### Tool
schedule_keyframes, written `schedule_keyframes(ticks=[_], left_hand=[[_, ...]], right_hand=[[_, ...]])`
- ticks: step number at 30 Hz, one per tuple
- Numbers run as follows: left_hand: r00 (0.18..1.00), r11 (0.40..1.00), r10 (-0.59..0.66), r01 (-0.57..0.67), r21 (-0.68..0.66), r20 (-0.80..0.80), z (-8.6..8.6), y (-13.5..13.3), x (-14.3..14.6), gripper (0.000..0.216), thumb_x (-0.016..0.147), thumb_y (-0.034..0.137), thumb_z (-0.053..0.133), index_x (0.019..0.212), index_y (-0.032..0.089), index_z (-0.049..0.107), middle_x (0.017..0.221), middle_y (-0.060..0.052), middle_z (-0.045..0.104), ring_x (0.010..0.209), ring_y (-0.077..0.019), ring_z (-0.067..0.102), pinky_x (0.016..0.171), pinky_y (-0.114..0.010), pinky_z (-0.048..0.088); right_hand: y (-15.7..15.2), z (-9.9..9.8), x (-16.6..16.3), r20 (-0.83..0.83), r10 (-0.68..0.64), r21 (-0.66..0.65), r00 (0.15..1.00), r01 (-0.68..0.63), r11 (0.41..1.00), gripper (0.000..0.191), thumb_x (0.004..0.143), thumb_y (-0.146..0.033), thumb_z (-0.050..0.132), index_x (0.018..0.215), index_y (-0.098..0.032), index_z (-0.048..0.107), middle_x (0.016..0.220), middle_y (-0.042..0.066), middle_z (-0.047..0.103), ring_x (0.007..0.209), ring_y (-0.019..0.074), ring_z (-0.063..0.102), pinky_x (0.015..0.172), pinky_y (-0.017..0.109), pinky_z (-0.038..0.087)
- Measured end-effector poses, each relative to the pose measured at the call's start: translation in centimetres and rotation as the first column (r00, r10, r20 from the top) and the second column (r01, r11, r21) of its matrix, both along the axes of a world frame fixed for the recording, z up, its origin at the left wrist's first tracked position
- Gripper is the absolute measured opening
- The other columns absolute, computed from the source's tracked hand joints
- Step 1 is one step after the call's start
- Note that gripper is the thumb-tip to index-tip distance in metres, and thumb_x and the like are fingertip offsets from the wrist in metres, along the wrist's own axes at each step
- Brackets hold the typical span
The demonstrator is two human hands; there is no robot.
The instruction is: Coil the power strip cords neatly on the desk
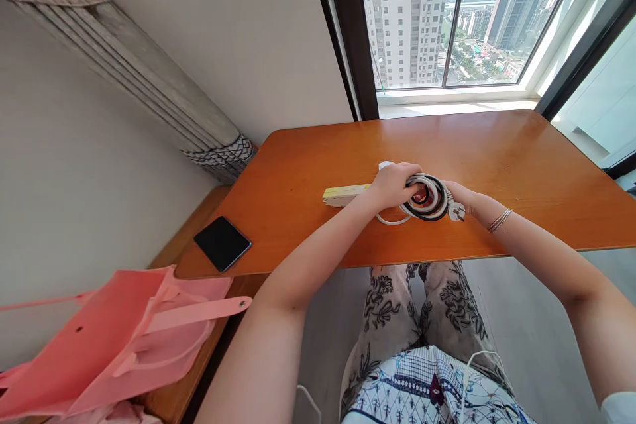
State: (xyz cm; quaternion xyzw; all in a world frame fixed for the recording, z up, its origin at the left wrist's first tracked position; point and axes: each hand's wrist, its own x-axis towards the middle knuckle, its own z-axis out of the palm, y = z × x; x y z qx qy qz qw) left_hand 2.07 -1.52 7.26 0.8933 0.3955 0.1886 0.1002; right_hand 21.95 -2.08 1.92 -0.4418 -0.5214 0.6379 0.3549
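On the orange wooden table (497, 146) lies a coiled bundle of white and black cables (428, 199) with a white plug (456, 212) sticking out at its right. My left hand (395, 183) is closed over the top left of the coil. My right hand (460, 195) grips the coil's right side, mostly hidden behind it. A pale yellow power strip (344, 195) lies just left of my left hand, its end under that hand. A loose white cable loop (390, 219) hangs out below the coil.
A black phone (222, 242) lies face down at the table's near left corner. A pink bag (114, 344) rests on a lower wooden surface at the left. Behind the table are a wall, a folded curtain (149, 73) and a large window (447, 20).
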Motion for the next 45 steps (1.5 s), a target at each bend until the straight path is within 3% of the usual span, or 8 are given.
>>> schedule_keyframes(ticks=[3,5,10,16,21,26,32,45], left_hand=[[0.994,0.996,0.092,-0.092,0.005,-0.052,0.4,-0.1,0.1,0.017,0.085,0.025,0.059,0.096,0.02,0.072,0.095,-0.006,0.076,0.091,-0.0241,0.068,0.078,-0.033,0.045],[0.985,0.989,0.148,-0.149,-0.001,-0.087,0.6,0.0,0.2,0.017,0.087,0.027,0.059,0.095,0.02,0.072,0.094,-0.008,0.076,0.09,-0.025,0.069,0.076,-0.033,0.045],[0.957,0.961,0.273,-0.275,-0.01,-0.097,0.5,0.3,0.7,0.02,0.091,0.033,0.058,0.094,0.019,0.072,0.095,-0.011,0.076,0.089,-0.0265,0.069,0.072,-0.034,0.043],[0.959,0.958,0.283,-0.284,-0.041,-0.029,0.0,0.4,0.8,0.02,0.09,0.034,0.059,0.09,0.019,0.073,0.092,-0.01,0.077,0.085,-0.0252,0.068,0.072,-0.034,0.044],[0.949,0.949,0.314,-0.312,-0.049,0.029,-0.4,0.4,0.7,0.02,0.088,0.035,0.062,0.089,0.019,0.073,0.089,-0.01,0.077,0.082,-0.0258,0.068,0.072,-0.035,0.045],[0.951,0.953,0.304,-0.303,-0.033,0.057,-0.6,0.4,0.8,0.017,0.085,0.032,0.064,0.091,0.019,0.072,0.095,-0.011,0.077,0.087,-0.0263,0.068,0.074,-0.035,0.047],[0.96,0.962,0.27,-0.268,-0.046,0.069,-0.5,0.4,0.5,0.016,0.081,0.028,0.065,0.09,0.017,0.073,0.097,-0.011,0.076,0.09,-0.0265,0.068,0.082,-0.036,0.049],[0.94,0.924,0.164,-0.04,-0.381,0.298,-0.8,1.7,-0.7,0.032,0.076,0.048,0.069,0.079,0.016,0.069,0.073,-0.002,0.069,0.069,-0.0161,0.058,0.064,-0.028,0.043]], right_hand=[[-0.3,0.5,0.5,0.017,-0.025,-0.054,1.0,0.026,0.998,0.058,0.091,-0.072,0.047,0.095,-0.019,0.071,0.089,0.011,0.077,0.085,0.0257,0.073,0.082,0.042,0.062],[-1.1,0.9,0.8,0.086,-0.141,0.154,0.986,0.127,0.98,0.063,0.089,-0.075,0.047,0.11,-0.02,0.068,0.106,0.012,0.075,0.096,0.0275,0.072,0.088,0.044,0.059],[-4.0,1.3,0.2,0.313,-0.491,0.731,0.813,0.124,0.672,0.062,0.074,-0.05,0.077,0.125,-0.023,0.055,0.136,0.016,0.061,0.114,0.0311,0.065,0.1,0.05,0.052],[-3.2,0.0,-1.1,0.421,-0.42,0.645,0.804,0.06,0.761,0.042,0.082,-0.029,0.059,0.12,-0.023,0.042,0.099,0.008,0.072,0.086,0.0267,0.069,0.079,0.043,0.055],[-2.5,-0.1,-1.3,0.341,-0.559,0.76,0.756,0.128,0.637,0.03,0.077,-0.026,0.059,0.107,-0.02,0.056,0.107,0.015,0.07,0.1,0.0287,0.065,0.089,0.046,0.053],[-2.1,0.0,-1.4,0.332,-0.49,0.579,0.806,0.236,0.78,0.022,0.069,-0.024,0.061,0.089,-0.019,0.067,0.084,0.006,0.072,0.077,0.022,0.064,0.078,0.039,0.053],[-1.7,-1.5,-2.0,-0.032,-0.369,0.234,0.929,0.365,0.901,0.031,0.059,-0.024,0.067,0.088,-0.016,0.072,0.085,0.003,0.075,0.077,0.0186,0.067,0.079,0.034,0.054],[-2.2,0.0,-1.5,-0.367,-0.129,-0.028,0.921,0.128,0.991,0.042,0.048,-0.024,0.085,0.088,-0.021,0.07,0.077,0.0,0.074,0.071,0.0163,0.068,0.08,0.032,0.058]])
